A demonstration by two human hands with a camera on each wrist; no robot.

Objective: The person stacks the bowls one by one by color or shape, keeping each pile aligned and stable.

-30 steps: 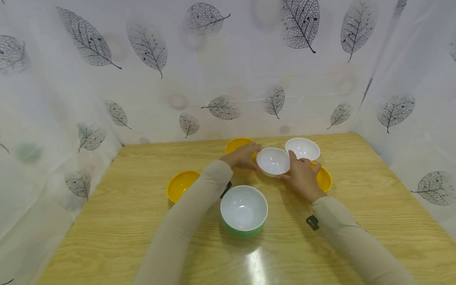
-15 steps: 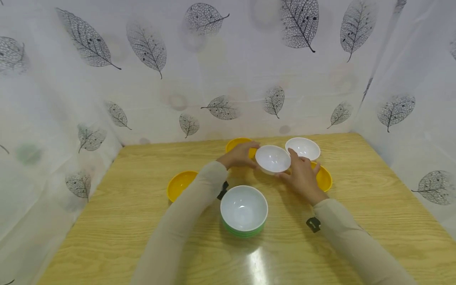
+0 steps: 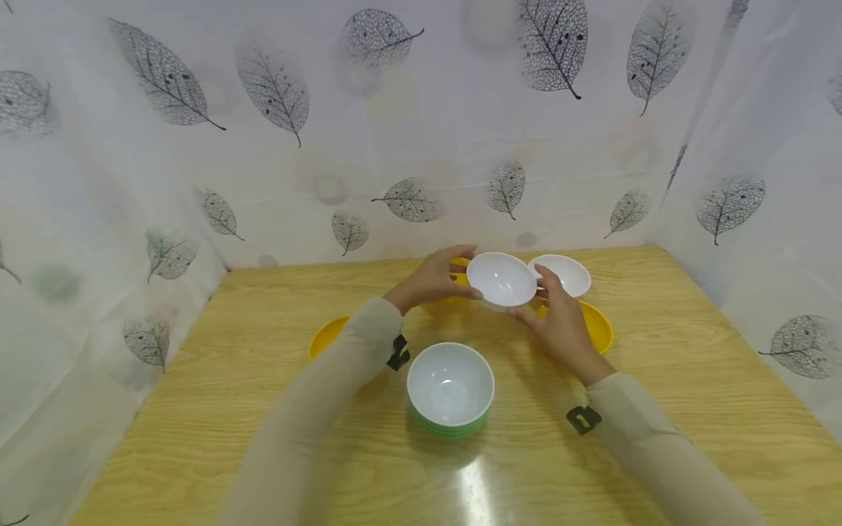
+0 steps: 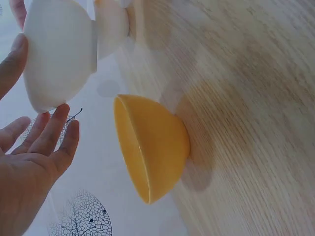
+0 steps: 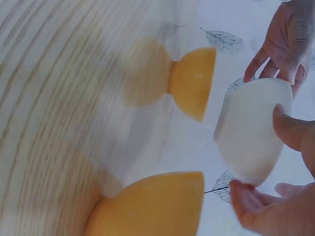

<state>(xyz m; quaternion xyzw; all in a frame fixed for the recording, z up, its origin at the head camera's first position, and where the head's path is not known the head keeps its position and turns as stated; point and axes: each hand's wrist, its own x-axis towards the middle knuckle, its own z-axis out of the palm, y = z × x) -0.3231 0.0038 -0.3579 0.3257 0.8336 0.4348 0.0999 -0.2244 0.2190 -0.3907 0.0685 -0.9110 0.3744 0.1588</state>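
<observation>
A small white bowl [image 3: 503, 279] is held up between both hands over the back of the table, its inside tipped a little toward me. My left hand [image 3: 430, 279] grips its left side, thumb at the near side and fingers spread along the wall. On the opposite side my right hand [image 3: 559, 325] pinches it between thumb and fingers. In the left wrist view the held bowl [image 4: 59, 54] shows its outer wall and foot, off the wood. The right wrist view has both hands around the bowl [image 5: 256, 128].
A stack of bowls [image 3: 450, 383], green outside and white inside, stands nearer me. Another white bowl [image 3: 571, 277] sits at the back right. Yellow bowls stand behind the left hand [image 3: 460, 279], beside the right hand [image 3: 597, 327] and partly under the left sleeve [image 3: 324, 337].
Both hands have raised the white bowl off the table, slightly back and left. The left hand has closed in from beside the bowl onto its side. The other bowls have stayed put.
</observation>
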